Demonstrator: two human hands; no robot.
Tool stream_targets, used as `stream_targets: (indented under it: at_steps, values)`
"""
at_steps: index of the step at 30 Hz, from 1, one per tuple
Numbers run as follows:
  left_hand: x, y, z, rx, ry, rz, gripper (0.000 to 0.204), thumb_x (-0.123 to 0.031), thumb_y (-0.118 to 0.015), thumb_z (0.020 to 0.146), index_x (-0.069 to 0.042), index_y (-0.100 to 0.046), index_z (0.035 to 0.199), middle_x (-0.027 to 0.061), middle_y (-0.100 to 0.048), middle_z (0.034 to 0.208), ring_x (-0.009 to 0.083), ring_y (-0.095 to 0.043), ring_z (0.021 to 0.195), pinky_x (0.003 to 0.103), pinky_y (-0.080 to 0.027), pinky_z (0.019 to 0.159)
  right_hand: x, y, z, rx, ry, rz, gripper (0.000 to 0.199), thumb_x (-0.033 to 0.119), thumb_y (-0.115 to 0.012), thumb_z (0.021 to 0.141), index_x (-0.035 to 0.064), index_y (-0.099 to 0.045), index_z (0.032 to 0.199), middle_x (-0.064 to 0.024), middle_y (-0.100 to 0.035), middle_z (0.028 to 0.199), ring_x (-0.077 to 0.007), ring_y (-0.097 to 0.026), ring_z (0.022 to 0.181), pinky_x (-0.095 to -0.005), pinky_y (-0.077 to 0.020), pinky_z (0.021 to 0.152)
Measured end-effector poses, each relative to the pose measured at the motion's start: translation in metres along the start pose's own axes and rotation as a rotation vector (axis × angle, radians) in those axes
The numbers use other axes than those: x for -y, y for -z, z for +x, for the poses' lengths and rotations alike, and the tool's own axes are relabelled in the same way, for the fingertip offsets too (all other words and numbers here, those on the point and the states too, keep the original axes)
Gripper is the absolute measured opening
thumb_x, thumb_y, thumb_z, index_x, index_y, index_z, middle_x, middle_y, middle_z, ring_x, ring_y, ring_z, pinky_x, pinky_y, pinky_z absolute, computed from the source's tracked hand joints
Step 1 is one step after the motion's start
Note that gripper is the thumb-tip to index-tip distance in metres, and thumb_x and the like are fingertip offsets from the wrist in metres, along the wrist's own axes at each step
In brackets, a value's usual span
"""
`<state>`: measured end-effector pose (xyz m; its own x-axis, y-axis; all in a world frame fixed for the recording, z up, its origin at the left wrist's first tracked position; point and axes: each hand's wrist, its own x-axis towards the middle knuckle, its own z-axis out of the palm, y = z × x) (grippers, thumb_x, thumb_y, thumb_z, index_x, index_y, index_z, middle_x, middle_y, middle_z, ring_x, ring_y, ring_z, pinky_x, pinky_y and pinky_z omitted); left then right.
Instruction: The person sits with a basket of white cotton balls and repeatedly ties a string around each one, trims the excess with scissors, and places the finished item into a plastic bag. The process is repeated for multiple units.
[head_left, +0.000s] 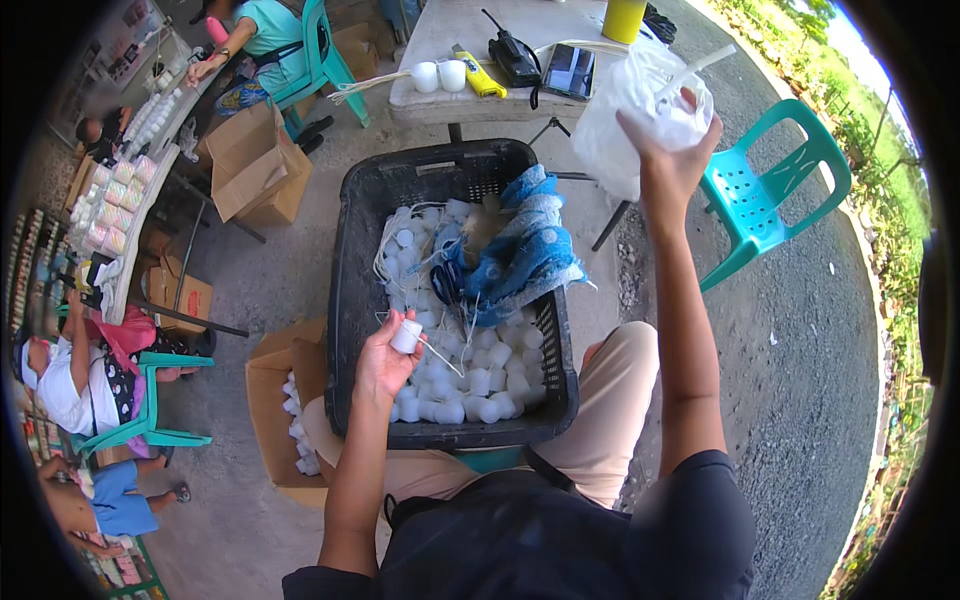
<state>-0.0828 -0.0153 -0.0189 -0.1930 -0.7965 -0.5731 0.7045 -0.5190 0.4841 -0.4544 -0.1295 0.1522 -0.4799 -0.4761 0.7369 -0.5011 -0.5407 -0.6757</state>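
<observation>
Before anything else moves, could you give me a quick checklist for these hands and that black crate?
1. Left fingers have the white cylinder: ok, held above the crate.
2. Right fingers free: not ok, holding a plastic bag with a straw.
3. Black crate upright: ok.
4. White pieces uncovered: not ok, blue cloth overlaps some.
5. Bag's contents: cannot tell.

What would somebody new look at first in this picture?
Probably the big black basket in the middle, holding lots of little white cylinders and a blue patterned cloth. Next might come the whitish plastic bag with a straw, held up at the upper right in the right hand. The bright turquoise chair farther right stands out too.
</observation>
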Motion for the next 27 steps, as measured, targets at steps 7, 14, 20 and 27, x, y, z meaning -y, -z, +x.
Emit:
stream_targets:
  at_steps: [7, 14, 20, 27]
  values:
    - [0.003, -0.004, 0.01, 0.005, -0.026, -0.008, 0.017, -0.028, -0.069, 0.088, -0.015, -0.062, 0.098, 0.0019, -0.064, 0.107, 0.0234, -0.062, 0.083, 0.032, -0.049, 0.068, -0.131, -0.052, 0.137, -0.215, 0.077, -0.395, 0.089, 0.028, -0.092, 0.056, -0.0042, -0.042, 0.123, -0.0227, -0.058, 0.115, -0.0344, -0.059, 0.109, -0.0397, -0.0456, 0.095]
    - [0.001, -0.008, -0.001, 0.007, -0.048, -0.059, 0.015, -0.025, -0.068, 0.089, -0.014, -0.062, 0.097, 0.0024, -0.064, 0.108, 0.0226, -0.062, 0.085, 0.031, -0.05, 0.07, -0.121, -0.065, 0.104, -0.178, -0.101, -0.747, 0.109, 0.033, -0.09, 0.057, -0.0032, -0.027, 0.139, -0.0253, -0.04, 0.133, -0.0389, -0.035, 0.128, -0.0498, -0.0275, 0.109]
    - [-0.01, -0.049, -0.021, 0.124, -0.362, 0.448, 0.009, -0.011, -0.063, 0.092, -0.003, -0.066, 0.091, 0.0067, -0.056, 0.118, 0.0178, -0.059, 0.102, 0.032, -0.049, 0.084, 0.038, -0.076, -0.085, 0.785, -0.122, 0.047, 0.096, 0.028, -0.084, 0.071, 0.0026, -0.026, 0.144, -0.0201, -0.037, 0.142, -0.0315, -0.041, 0.129, -0.0456, -0.0376, 0.102]
    - [-0.032, -0.1, 0.01, 0.359, -1.033, 1.546, 0.05, -0.009, -0.057, 0.088, -0.004, -0.048, 0.137, 0.017, -0.046, 0.14, 0.0298, -0.045, 0.129, 0.042, -0.037, 0.106, 0.048, -0.112, -0.221, 0.496, -1.38, 0.918, 0.037, 0.044, -0.044, 0.1, 0.0179, -0.038, 0.126, -0.0044, -0.051, 0.123, -0.0134, -0.059, 0.09, -0.0251, -0.0515, 0.062]
